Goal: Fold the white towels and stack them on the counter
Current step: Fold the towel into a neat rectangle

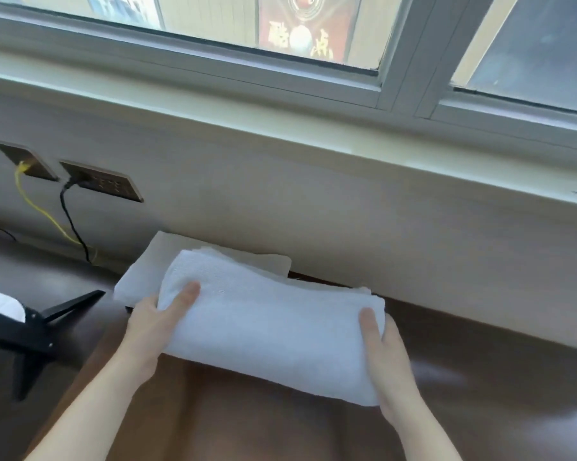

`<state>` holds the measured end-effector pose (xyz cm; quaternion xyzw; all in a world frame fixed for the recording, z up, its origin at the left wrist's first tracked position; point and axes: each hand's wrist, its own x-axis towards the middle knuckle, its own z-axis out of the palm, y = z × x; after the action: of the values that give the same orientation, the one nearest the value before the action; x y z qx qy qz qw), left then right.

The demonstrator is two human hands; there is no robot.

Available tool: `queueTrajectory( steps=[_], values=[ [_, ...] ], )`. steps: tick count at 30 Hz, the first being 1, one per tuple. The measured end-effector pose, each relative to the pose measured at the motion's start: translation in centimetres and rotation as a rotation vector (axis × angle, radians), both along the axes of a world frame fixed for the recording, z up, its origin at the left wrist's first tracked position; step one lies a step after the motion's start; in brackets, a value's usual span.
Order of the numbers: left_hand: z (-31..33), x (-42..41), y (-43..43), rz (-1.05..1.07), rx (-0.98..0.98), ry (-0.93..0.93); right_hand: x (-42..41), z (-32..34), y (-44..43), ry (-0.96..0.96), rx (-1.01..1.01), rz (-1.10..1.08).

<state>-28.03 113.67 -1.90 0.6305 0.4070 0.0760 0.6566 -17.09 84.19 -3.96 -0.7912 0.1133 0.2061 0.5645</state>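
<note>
White folded towel [267, 331] sits in my grip: left hand [154, 324] clasps its left end, right hand [385, 357] its right, above the brown counter [480, 377], partly over another towel [154, 264].

Only lettering in view: red poster with a round emblem [305, 24] behind the window glass. Large yellowish characters along its lower part, look Chinese, too blurred to read. No legible markings on the brown wall socket plate [105, 185].

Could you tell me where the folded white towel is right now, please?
The folded white towel is at centre frame in the head view, held at its ends by the left hand and right hand, over the towel stack against the wall.
</note>
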Motion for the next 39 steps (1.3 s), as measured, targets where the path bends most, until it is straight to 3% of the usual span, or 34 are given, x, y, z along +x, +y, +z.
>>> queueTrajectory(
  steps=[8, 12, 19, 25, 30, 39],
  values=[
    [0.2, 3.6, 13.1, 0.100, 0.087, -0.036, 3.1, 0.1, 14.2, -0.056, 0.014, -0.003],
    [-1.3, 6.0, 16.7, 0.076, 0.067, 0.064, 4.4, -0.6, 17.7, -0.044, -0.050, -0.034],
    [-4.6, 8.1, 18.2, 0.021, 0.070, 0.247, 5.8, -2.4, 18.2, 0.112, -0.124, -0.065],
    [-5.6, 8.6, 18.8, -0.036, 0.165, 0.329, 6.4, -2.7, 17.8, 0.107, -0.280, 0.016],
    [-6.1, 9.3, 18.5, -0.087, 0.210, 0.413, 6.8, -3.3, 18.0, 0.128, -0.296, 0.023],
    [-5.6, 8.7, 17.0, -0.064, 0.334, 0.378, 6.6, -3.3, 17.6, 0.104, -0.225, 0.015]
  ],
)
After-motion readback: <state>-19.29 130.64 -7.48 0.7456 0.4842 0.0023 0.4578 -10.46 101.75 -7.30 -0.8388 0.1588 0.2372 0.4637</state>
